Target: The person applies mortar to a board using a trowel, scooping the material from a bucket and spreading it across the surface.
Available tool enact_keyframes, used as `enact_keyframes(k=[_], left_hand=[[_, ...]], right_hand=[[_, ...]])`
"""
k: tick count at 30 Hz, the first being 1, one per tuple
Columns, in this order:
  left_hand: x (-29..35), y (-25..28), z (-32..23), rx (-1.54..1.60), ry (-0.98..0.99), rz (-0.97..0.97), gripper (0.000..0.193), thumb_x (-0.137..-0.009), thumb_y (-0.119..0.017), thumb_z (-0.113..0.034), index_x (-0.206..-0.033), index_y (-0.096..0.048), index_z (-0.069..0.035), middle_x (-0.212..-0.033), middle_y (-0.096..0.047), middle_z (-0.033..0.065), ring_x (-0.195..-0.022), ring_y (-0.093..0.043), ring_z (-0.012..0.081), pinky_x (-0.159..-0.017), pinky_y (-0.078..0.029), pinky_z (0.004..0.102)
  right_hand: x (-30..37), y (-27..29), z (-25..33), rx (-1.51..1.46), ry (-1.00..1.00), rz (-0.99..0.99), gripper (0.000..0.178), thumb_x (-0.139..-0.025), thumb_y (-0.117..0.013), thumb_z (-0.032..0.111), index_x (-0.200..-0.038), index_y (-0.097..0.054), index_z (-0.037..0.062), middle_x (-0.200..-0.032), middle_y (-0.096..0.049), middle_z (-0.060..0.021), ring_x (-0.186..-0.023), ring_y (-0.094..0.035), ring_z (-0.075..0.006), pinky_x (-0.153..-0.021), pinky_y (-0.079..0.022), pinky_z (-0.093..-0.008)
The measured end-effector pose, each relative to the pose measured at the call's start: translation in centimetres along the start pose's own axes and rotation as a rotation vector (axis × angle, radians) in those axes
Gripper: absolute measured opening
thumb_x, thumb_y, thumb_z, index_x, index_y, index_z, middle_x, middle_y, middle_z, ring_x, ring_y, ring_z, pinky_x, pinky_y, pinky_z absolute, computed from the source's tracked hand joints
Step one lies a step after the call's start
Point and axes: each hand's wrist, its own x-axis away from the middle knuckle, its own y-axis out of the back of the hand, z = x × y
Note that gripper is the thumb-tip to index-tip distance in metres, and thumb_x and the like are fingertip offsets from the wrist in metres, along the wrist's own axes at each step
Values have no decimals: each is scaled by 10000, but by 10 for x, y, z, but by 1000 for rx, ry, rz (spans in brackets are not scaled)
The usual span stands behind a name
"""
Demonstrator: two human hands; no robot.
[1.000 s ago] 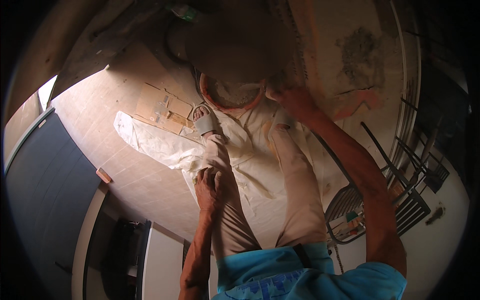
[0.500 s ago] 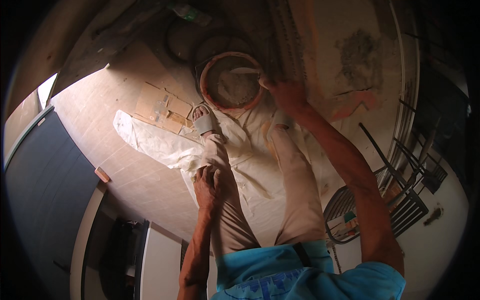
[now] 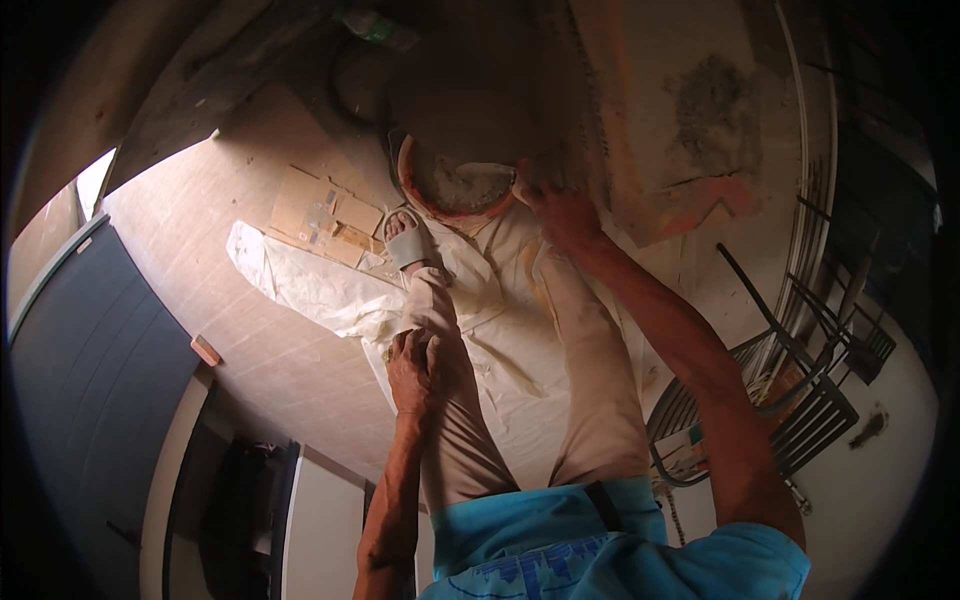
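My right hand (image 3: 562, 208) is closed round the handle of a trowel (image 3: 488, 169), held at the right rim of a round reddish basin (image 3: 468, 226). The trowel's pale blade points left over wet grey mortar (image 3: 445, 188) in the basin. A dark blurred patch hides the basin's far side. My left hand (image 3: 412, 370) rests on the left trouser leg (image 3: 448, 410) near the knee, its fingers spread over the cloth with nothing visible in them.
Crumpled white sheeting (image 3: 320, 290) lies under my feet, beside flattened cardboard (image 3: 320, 215). A black metal rack (image 3: 815, 425) stands at the right. A small block (image 3: 205, 350) lies by the dark door panel (image 3: 95, 390) at left. A bottle (image 3: 380, 30) is at the far end.
My right hand has moved slightly nearer and to the left, the trowel blade shifting a little nearer over the mortar. A dark blur now covers the basin's far part. My left hand stays put.
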Motion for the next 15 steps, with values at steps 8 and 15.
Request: enact_keyframes(k=[8, 15], left_hand=[[0, -5, 0, -22, -4, 21, 399, -981, -606, -382, -1205, -642, -54, -1209, -610, 183, -1109, -566, 397, -966, -444, 471], [-3, -14, 2, -100, -48, 36, 406, -972, -622, -387, -1197, -651, -51, -1211, -608, 194, -1112, -565, 403, -959, -449, 474]], right_hand=[[32, -11, 0, -76, -21, -142, 602, -771, -666, 117, -1363, -571, 167, -956, -665, -119, -797, -683, -308, -746, -556, -441], [82, -15, -31, -860, -294, -225, 583, -788, -647, 72, -1367, -586, 90, -1088, -723, -98, -790, -656, -244, -719, -529, -368]])
